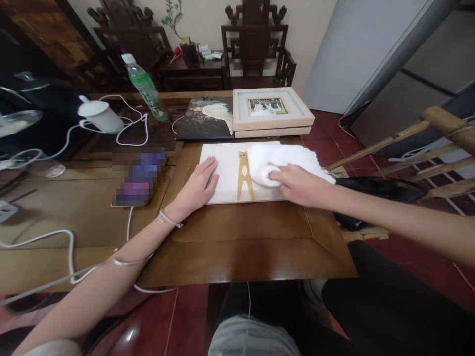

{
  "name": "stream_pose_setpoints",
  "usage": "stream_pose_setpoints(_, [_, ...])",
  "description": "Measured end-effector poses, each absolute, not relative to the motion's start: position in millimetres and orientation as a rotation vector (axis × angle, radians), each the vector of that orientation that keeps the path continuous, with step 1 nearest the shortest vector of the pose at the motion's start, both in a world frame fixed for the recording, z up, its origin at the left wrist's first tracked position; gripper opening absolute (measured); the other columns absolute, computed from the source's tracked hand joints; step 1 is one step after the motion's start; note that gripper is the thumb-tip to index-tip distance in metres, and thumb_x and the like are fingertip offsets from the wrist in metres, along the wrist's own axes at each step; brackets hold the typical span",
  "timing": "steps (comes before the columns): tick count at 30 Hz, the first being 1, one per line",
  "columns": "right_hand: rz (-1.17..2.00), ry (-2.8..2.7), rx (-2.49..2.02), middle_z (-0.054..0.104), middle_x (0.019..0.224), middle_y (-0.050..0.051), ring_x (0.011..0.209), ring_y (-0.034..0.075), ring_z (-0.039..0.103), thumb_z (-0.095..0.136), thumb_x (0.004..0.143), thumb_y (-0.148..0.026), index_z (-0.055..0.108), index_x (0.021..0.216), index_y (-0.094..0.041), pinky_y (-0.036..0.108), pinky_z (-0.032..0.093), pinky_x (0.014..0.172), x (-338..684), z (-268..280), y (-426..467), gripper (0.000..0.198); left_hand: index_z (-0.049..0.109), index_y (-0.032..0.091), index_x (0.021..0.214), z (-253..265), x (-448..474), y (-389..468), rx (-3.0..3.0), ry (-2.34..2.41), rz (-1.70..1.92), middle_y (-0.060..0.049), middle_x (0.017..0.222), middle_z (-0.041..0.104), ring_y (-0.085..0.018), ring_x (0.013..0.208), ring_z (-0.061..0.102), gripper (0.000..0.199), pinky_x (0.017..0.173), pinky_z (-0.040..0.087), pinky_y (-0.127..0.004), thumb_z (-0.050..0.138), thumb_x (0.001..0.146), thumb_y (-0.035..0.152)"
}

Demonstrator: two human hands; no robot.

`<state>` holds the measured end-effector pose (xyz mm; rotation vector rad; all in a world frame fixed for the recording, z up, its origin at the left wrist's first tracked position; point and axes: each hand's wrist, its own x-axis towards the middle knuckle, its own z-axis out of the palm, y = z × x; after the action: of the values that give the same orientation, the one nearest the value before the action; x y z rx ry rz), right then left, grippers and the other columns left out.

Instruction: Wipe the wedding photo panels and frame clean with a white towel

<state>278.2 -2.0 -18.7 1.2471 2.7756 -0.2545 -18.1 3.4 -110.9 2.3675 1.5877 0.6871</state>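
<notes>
A flat white board [225, 184] lies near the front of the wooden table. On its face is a yellow cat-like shape [243, 170] with two long legs; whether it is printed or a separate piece I cannot tell. My left hand [198, 183] rests flat on the board's left edge, fingers stretched out. My right hand [300, 184] grips a bunched fold of a fluffy white towel [293, 155]. The towel covers the right part of the board, right up against the yellow shape, and trails past the board's right edge.
Behind the board are stacked wooden picture frames [273, 126] and a dark photo panel [204, 118]. Leftward stand a green-labelled bottle [146, 91], a white lidded cup [100, 116] and a blurred-out phone [139, 178]. White cables [72, 252] cross the table. A wooden chair [441, 143] stands right.
</notes>
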Motion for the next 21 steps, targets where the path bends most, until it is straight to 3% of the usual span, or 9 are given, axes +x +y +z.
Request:
stream_pose_setpoints(3, [-0.348, 2.825, 1.189, 0.067, 0.131, 0.019, 0.129, 0.031, 0.060, 0.044, 0.073, 0.005, 0.066, 0.094, -0.019, 0.049, 0.045, 0.105, 284.8, -18.6, -41.6, 0.038, 0.052, 0.004, 0.146, -111.2, -17.7, 3.3, 2.372, 1.589, 0.689, -0.022, 0.159, 0.045, -0.033, 0.152, 0.038, 0.055, 0.126, 0.032, -0.054, 0.035, 0.102, 0.034])
stream_pose_setpoints(5, [-0.414, 2.816, 1.140, 0.064, 0.140, 0.018, 0.139, 0.031, 0.053, 0.045, 0.074, 0.005, 0.067, 0.095, -0.021, 0.052, 0.044, 0.111, 288.1, -15.2, -58.0, 0.040, 0.052, 0.006, 0.146, -111.4, -17.5, 3.1, 2.371, 1.592, 0.691, -0.022, 0.159, 0.045, -0.033, 0.152, 0.038, 0.055, 0.126, 0.032, -0.055, 0.035, 0.102, 0.034])
stream_pose_setpoints(7, [-0.436, 2.765, 1.095, 0.063, 0.142, 0.018, 0.136, 0.032, 0.057, 0.045, 0.075, 0.004, 0.068, 0.096, -0.021, 0.052, 0.046, 0.109, 288.9, -10.0, -63.8, 0.040, 0.052, 0.005, 0.146, -111.5, -17.4, 2.9, 2.366, 1.598, 0.691, -0.022, 0.159, 0.045, -0.033, 0.152, 0.038, 0.055, 0.126, 0.031, -0.055, 0.035, 0.102, 0.034])
stream_pose_setpoints(10, [-0.384, 2.705, 1.086, 0.066, 0.136, 0.020, 0.116, 0.032, 0.069, 0.044, 0.077, 0.004, 0.068, 0.099, -0.019, 0.049, 0.051, 0.101, 286.1, -5.1, -53.1, 0.039, 0.052, 0.006, 0.146, -111.6, -17.4, 2.9, 2.359, 1.601, 0.696, -0.021, 0.159, 0.045, -0.033, 0.152, 0.037, 0.055, 0.126, 0.031, -0.055, 0.035, 0.102, 0.034])
stream_pose_setpoints(13, [-0.255, 2.723, 1.136, 0.060, 0.143, 0.023, 0.116, 0.033, 0.067, 0.044, 0.080, 0.002, 0.066, 0.110, -0.016, 0.049, 0.049, 0.102, 278.7, -9.6, -25.2, 0.042, 0.052, 0.007, 0.147, -111.5, -17.6, 3.1, 2.354, 1.599, 0.695, -0.021, 0.160, 0.045, -0.033, 0.152, 0.037, 0.055, 0.126, 0.030, -0.057, 0.036, 0.102, 0.034])
stream_pose_setpoints(17, [-0.172, 2.732, 1.214, 0.057, 0.142, 0.027, 0.129, 0.036, 0.058, 0.040, 0.082, 0.003, 0.059, 0.130, -0.011, 0.056, 0.043, 0.106, 257.6, -22.9, 17.7, 0.054, 0.052, 0.007, 0.147, -111.7, -18.2, 3.7, 2.355, 1.590, 0.692, -0.021, 0.160, 0.045, -0.033, 0.152, 0.038, 0.055, 0.126, 0.031, -0.057, 0.036, 0.102, 0.035])
stream_pose_setpoints(21, [-0.154, 2.742, 1.299, 0.046, 0.155, 0.026, 0.152, 0.042, 0.030, 0.038, 0.079, 0.007, 0.053, 0.141, -0.010, 0.071, 0.030, 0.113, 233.7, -33.5, 36.1, 0.066, 0.052, 0.006, 0.146, -112.4, -18.7, 3.9, 2.358, 1.584, 0.700, -0.022, 0.159, 0.045, -0.033, 0.152, 0.038, 0.056, 0.126, 0.031, -0.055, 0.036, 0.102, 0.035])
